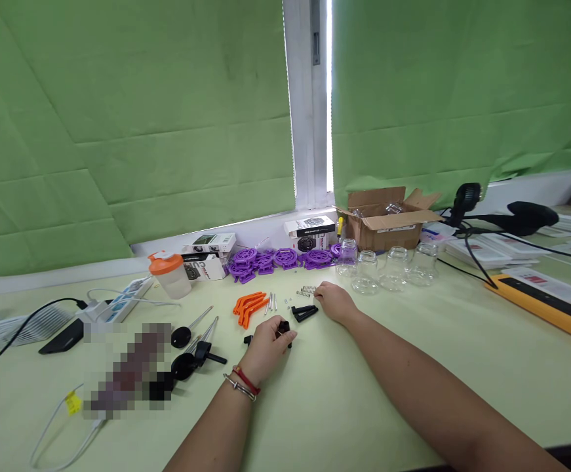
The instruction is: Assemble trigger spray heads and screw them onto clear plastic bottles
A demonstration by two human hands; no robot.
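My left hand (268, 347) is closed around a black plastic part (284, 327), whose ring-like end shows above the fingers. My right hand (335, 302) reaches farther out, its fingertips drawn together at the edge of several metal springs (305, 290). Whether a spring is between them is hidden. Just left of that hand lie black plastic handles (305, 313). Orange lever-shaped pieces (250, 307) and thin metal pins (271, 301) lie beyond my left hand. To its left are black round-ended parts with metal rods (184, 365).
Purple plastic frames (285, 257) line the back, beside glass jars (396, 269) and an open cardboard box (386, 223). An orange-lidded shaker cup (170, 274) and a power strip (130, 300) stand left. A yellow-orange bar (545, 310) lies right.
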